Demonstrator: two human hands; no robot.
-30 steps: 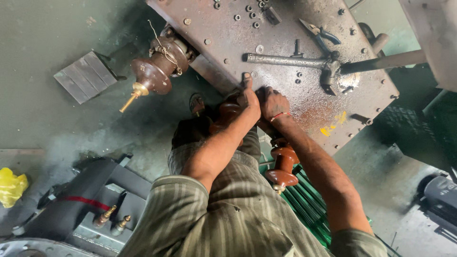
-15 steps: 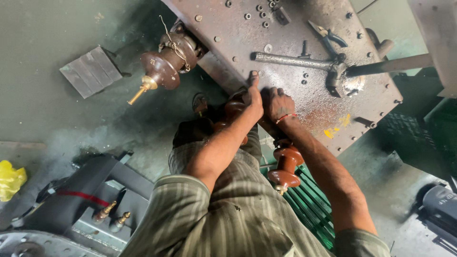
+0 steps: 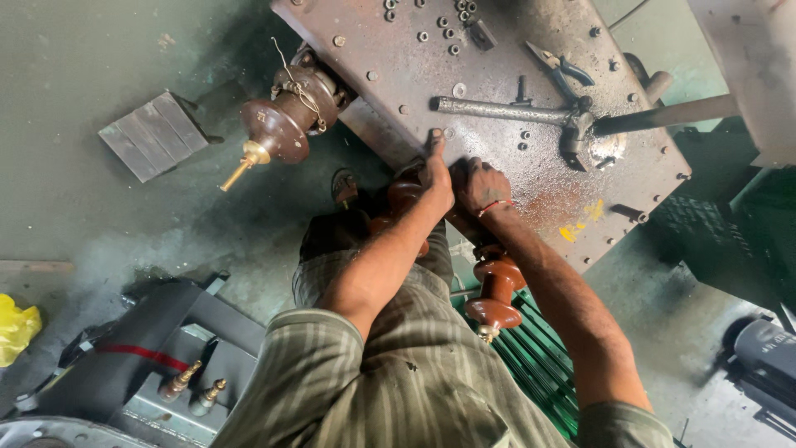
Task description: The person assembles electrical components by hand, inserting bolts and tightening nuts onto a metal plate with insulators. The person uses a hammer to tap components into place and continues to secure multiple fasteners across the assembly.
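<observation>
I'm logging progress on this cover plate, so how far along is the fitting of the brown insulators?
Looks done: one brown insulator already sits at the metal plate edge. In hand: the left hand and right hand press at the plate edge above a second insulator. Seemingly left: loose nuts, pliers and a long-handled wrench lie on the plate.

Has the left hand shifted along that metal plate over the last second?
No. The left hand keeps its fingertip at the same edge of the plate, just below the grey bar.

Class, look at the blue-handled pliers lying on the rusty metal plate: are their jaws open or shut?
Shut, as far as shows: the blue-handled pliers lie flat on the rusty metal plate with the tips together, handles slightly spread.
</observation>
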